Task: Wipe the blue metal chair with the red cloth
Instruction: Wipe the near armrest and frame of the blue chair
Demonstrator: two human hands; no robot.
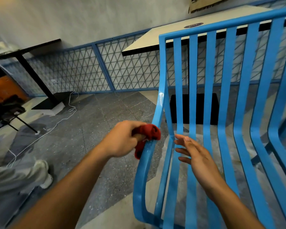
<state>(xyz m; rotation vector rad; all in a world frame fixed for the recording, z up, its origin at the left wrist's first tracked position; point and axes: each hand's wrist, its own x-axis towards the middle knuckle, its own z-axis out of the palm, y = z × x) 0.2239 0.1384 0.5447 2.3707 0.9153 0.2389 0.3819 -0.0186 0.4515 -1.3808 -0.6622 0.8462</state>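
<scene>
Your left hand [122, 139] bunched round red cloth [149, 135], cloth pressed on left side rail of blue metal chair [210, 96] at the seat bend, your right hand [196, 157] flat, fingers straight, over the seat slats

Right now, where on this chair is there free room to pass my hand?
Free: the seat slats right of the right hand, and the whole backrest of the blue chair. Crowded: the left side rail, where the left hand grips the red cloth, close beside the right hand.
</scene>
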